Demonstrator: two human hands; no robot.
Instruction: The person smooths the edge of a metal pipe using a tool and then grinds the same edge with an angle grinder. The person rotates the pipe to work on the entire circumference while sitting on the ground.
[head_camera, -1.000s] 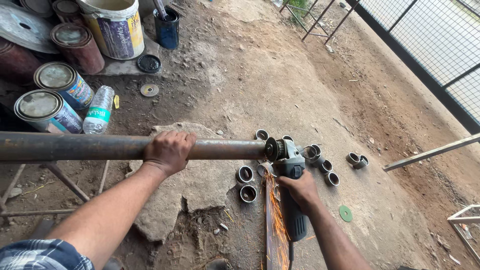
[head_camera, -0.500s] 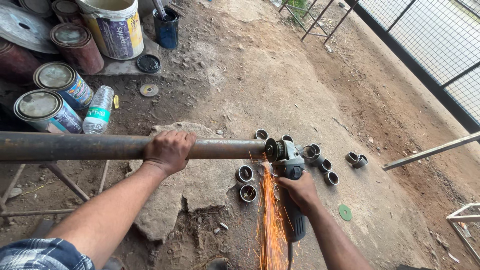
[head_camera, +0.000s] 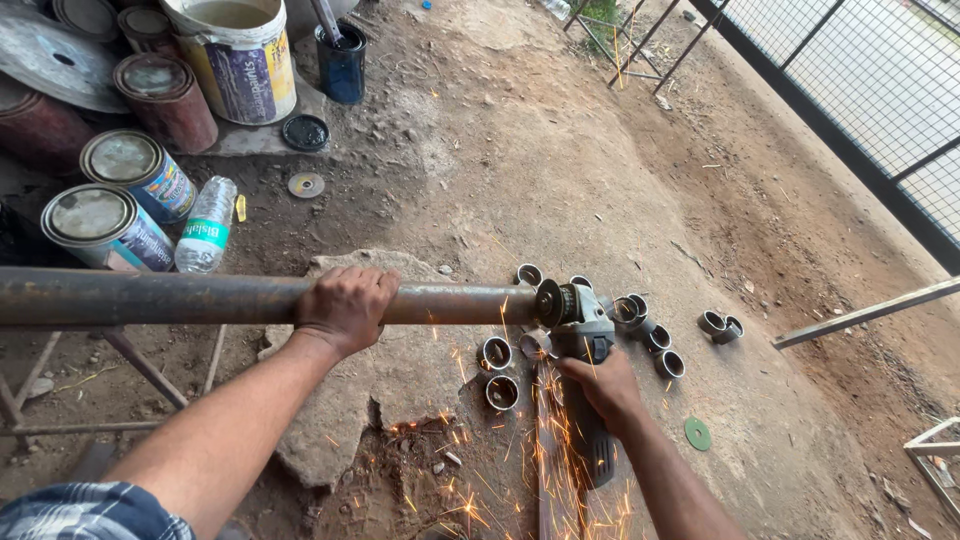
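Nearest the camera, orange sparks (head_camera: 470, 500) scatter low over the dirt floor (head_camera: 560, 160) and a flat stone slab (head_camera: 400, 380) set in it. Just above them the right hand (head_camera: 603, 388) is wrapped tight around the dark body of an angle grinder (head_camera: 585, 345), whose handle points back toward the person and whose disc (head_camera: 548, 302) meets the end of a rusty steel pipe (head_camera: 200, 298). The pipe runs level from the left edge of the view to the disc, resting on a thin metal stand (head_camera: 130, 360) at the left. The left hand (head_camera: 345, 305) closes over the top of the pipe near its middle, fingers curled down the far side. Around the cutting spot lie short cut pipe rings (head_camera: 497, 352) on the floor, some just beside the grinder, two a little apart to the right. A small green disc (head_camera: 697, 433) lies right of the right forearm. Farther off, toward the left, stand paint cans (head_camera: 105, 225), a clear plastic bottle (head_camera: 205, 225), a large white paint bucket (head_camera: 240, 55) and a dark blue can (head_camera: 342, 62). A wire mesh fence (head_camera: 860, 90) closes the far right corner.
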